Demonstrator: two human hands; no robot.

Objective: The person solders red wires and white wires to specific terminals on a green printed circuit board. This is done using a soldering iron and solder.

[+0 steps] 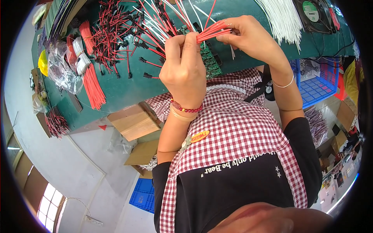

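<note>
A small bunch of red wires (211, 32) is stretched between my two hands above the bench. My left hand (182, 62) is closed, with thumb and fingers pinching one end of the bunch. At its other end, my right hand (250, 37) grips the wires between thumb and fingertips, where their pale tips show. Below and behind the hands lies a green circuit board (210, 62), partly covered by the left hand. Red and white wires with black connectors (147, 61) fan out over the bench beside my left hand.
On the green bench (120, 87) lie a pile of red wires with black plugs (112, 33), a red wire bundle (93, 87), a clear plastic bag (62, 64), white wires (281, 21) and a black fan (312, 15). A blue crate (316, 91) stands below at right.
</note>
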